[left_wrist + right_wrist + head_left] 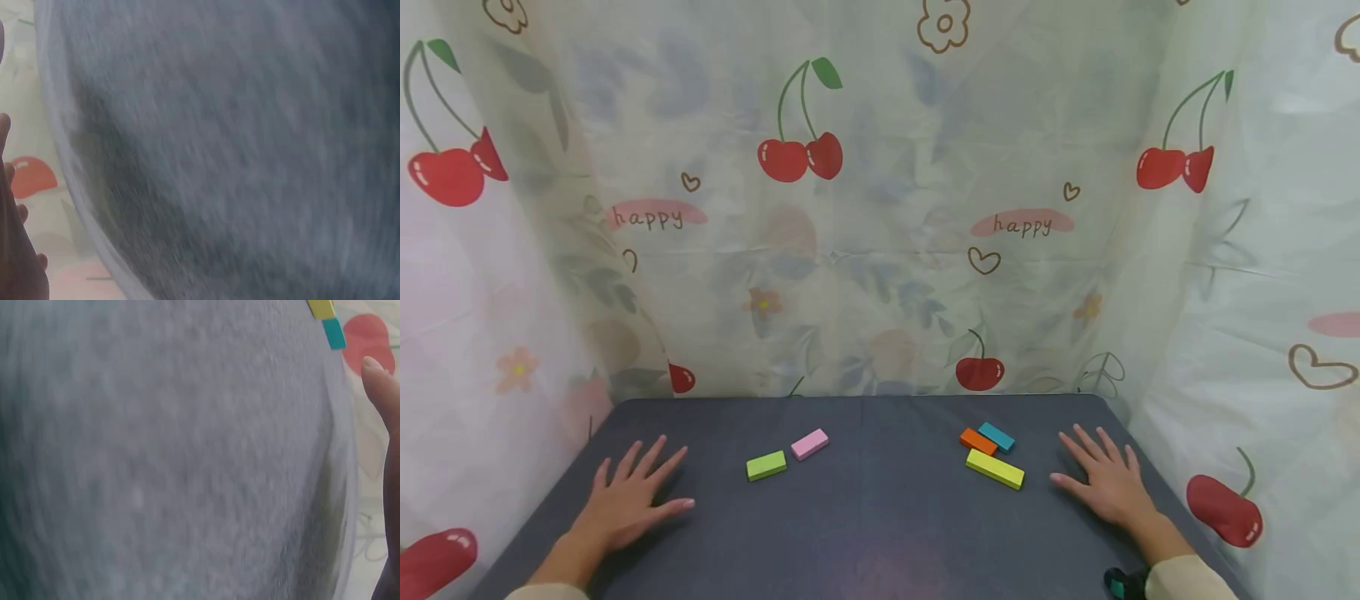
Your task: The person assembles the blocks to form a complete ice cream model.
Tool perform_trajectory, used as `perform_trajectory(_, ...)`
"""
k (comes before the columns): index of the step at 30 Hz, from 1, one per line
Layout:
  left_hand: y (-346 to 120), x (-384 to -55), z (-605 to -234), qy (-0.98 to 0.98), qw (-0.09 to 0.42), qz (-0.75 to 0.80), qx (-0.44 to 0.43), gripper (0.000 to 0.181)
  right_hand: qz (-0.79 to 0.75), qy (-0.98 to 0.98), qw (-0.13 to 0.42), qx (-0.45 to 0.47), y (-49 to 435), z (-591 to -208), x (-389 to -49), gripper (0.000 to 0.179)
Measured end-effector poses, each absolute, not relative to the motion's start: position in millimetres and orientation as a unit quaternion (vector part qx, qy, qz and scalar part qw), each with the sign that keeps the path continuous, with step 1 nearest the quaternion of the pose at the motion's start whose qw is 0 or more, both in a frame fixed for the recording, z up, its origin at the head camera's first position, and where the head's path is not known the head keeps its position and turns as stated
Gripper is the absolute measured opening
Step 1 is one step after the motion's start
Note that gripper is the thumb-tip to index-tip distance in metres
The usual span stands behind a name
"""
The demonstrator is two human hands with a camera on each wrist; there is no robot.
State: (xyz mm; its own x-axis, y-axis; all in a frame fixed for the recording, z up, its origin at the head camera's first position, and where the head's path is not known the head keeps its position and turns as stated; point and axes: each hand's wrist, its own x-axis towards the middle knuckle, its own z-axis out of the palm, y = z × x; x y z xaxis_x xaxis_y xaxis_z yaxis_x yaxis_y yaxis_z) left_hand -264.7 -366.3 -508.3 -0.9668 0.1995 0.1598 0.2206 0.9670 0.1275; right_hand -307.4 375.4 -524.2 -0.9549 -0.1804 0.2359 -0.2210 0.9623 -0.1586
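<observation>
My left hand (625,500) is spread over the left side of the dark grey table, fingers straight and holding nothing. To its right lie a green block (767,466) and a pink block (809,445), a small gap between them. On the right side my right hand (1108,482) is likewise spread, with nothing in it. Nearest to it is a yellow block (995,469); behind that sit an orange block (978,442) and a blue block (997,437), close together. The right wrist view catches the yellow block (321,307) and blue block (334,334) beyond the thumb (378,387).
The grey table (865,517) has rounded far corners. A pale curtain (880,208) printed with cherries and flowers hangs behind it and along both sides. A dark band (1124,583) with a green part sits by the right sleeve (1191,579).
</observation>
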Motion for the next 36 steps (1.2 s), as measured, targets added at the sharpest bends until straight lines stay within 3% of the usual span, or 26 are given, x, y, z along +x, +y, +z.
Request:
perform_trajectory(19,-324,-273,-503,-0.981,0.097,-0.087,-0.144,0.074,0.128,-0.969,0.135,0.164,331,-525,-306,0.078)
perform_trajectory(29,-301,-282,-502,-0.982,0.071,-0.103,-0.144,0.067,0.144,-0.963,0.132,0.188,311,-526,-303,0.072)
perform_trajectory(36,-282,-286,-501,-0.98,0.082,-0.117,-0.136,0.049,0.162,-0.954,0.144,0.208,300,-525,-301,0.061)
